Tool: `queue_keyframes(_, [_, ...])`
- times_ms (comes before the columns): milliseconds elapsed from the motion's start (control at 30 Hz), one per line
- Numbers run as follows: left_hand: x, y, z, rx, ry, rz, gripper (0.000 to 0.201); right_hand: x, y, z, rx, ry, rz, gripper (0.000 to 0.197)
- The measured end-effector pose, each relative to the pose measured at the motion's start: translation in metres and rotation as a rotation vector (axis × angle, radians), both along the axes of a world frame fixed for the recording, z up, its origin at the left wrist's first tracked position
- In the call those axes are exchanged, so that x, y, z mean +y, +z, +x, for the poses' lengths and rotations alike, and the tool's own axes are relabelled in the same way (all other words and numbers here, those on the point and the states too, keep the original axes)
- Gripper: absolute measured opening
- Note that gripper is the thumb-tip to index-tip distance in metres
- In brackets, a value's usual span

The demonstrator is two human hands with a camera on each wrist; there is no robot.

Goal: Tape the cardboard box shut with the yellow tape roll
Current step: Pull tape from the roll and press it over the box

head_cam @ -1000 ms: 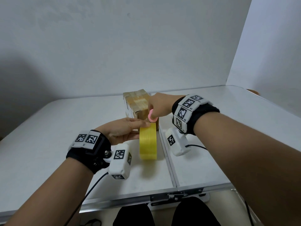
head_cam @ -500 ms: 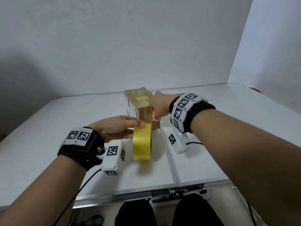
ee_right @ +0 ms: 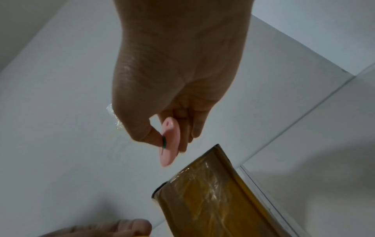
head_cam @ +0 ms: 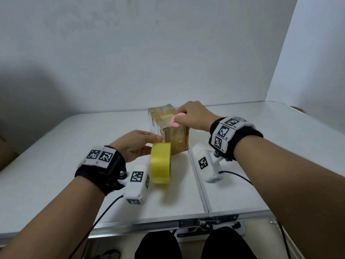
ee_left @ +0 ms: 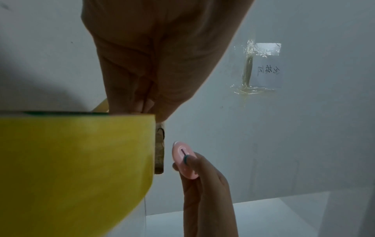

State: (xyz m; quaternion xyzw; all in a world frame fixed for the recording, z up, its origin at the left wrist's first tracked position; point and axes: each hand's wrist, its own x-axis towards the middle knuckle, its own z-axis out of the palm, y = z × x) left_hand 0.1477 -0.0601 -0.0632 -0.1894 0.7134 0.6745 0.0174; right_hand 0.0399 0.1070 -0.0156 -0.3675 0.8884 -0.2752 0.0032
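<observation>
- Standing on the white counter [head_cam: 56, 165] at the center of the head view, the cardboard box [head_cam: 169, 128] already carries glossy tape over its top and near face.
- The yellow tape roll [head_cam: 161, 162] stands on edge just in front of the box, lower center of the frame, close to or touching its near face; whether a strip joins the 2 cannot be made out.
- The left hand [head_cam: 135, 144] holds the roll at its upper rim, fingers laid over the top and thumb on the left side; the left wrist view shows fingertips [ee_left: 140, 104] pressed onto the roll's edge.
- The right hand [head_cam: 192, 116] hovers at the box's upper right corner, pinching a small pink cutter [head_cam: 176, 120] between thumb and fingers; in the right wrist view the cutter [ee_right: 169, 141] sits just above the taped edge without clearly touching it.
- Judged from its look, the box is light and fairly stiff, yet slick under the tape, so it may slide when pushed; bracing it by the bare cardboard sides seems safest.
- The roll looks rigid and light; gripping it across the rim or through the core should keep the sticky strip controlled.
</observation>
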Motion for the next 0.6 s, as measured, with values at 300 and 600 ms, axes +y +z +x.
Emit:
queue_keyframes(300, [-0.027,0.006,-0.005,0.125,0.122,-0.247,0.017,-0.016,-0.01,-0.016,0.005,-0.106,-0.239,0.031])
queue_keyframes(600, [-0.033,0.014,-0.021,0.095,0.068,-0.599,0.032,-0.037,-0.017,-0.026,-0.145,-0.102,-0.212,0.036])
